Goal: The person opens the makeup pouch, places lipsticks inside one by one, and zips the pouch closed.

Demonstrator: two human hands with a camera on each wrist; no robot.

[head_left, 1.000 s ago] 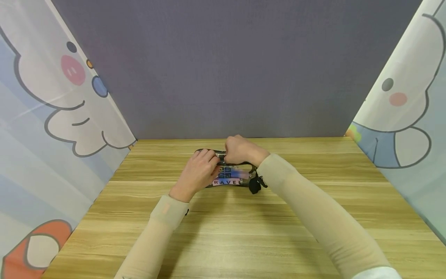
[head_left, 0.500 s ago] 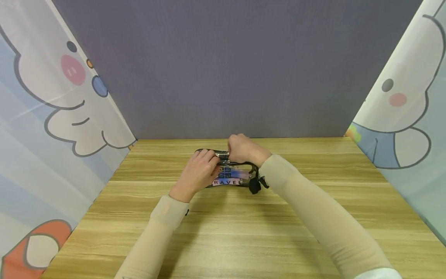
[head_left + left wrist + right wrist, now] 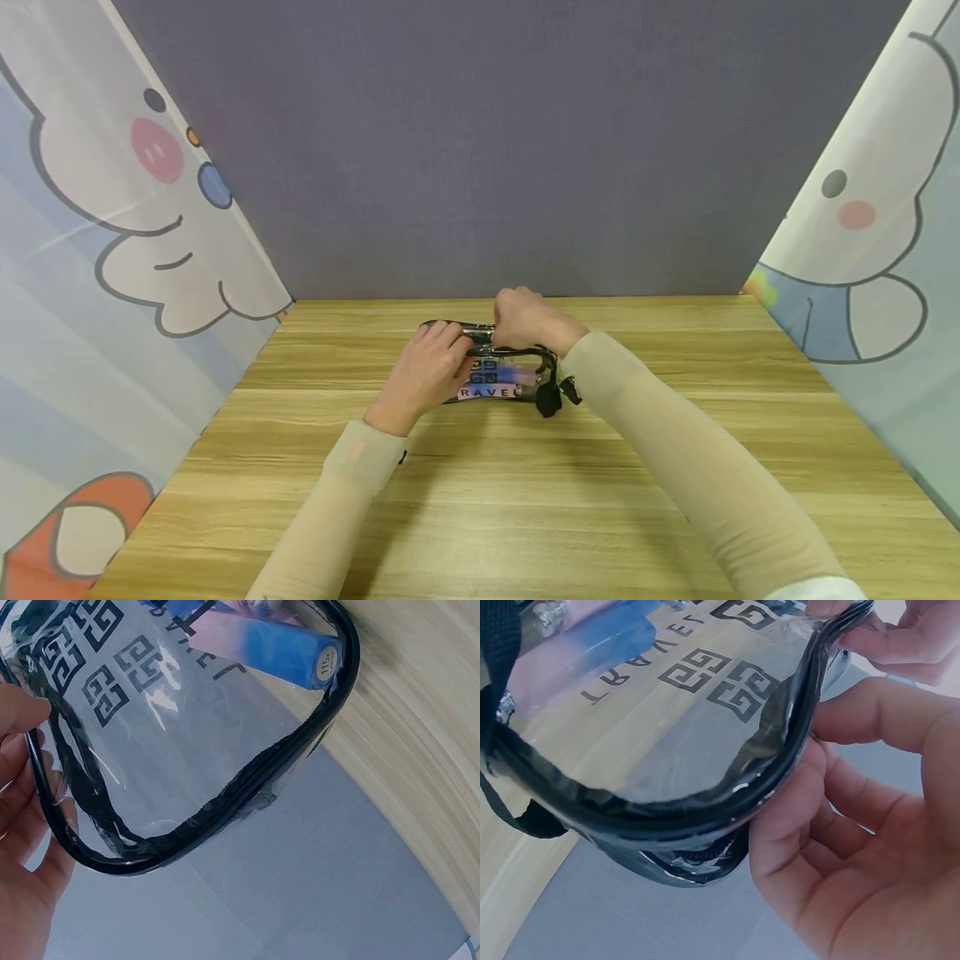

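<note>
A clear pouch (image 3: 525,372) with black edging, "TRAVEL" lettering and a square black pattern stands at the table's far side. My left hand (image 3: 423,371) holds its left part, thumb on the near side and fingers over the top. In the left wrist view, left fingers (image 3: 16,791) grip the black edge. My right hand (image 3: 525,319) pinches the black top edge (image 3: 799,735) between thumb and curled fingers. Whether a zipper pull is in that pinch I cannot tell. Inside the pouch lies a pink-and-blue box (image 3: 270,649) beside other pink items.
A black strap (image 3: 540,821) and a dark dangling piece (image 3: 549,400) hang at the pouch's right end. The wooden table (image 3: 480,508) extends toward me. Behind it rises a grey panel (image 3: 480,150), with cartoon-printed curtains (image 3: 67,275) at both sides.
My right hand has slid a little to the right along the pouch's top edge, baring more of that edge between the hands. My left hand and the pouch have stayed in place.
</note>
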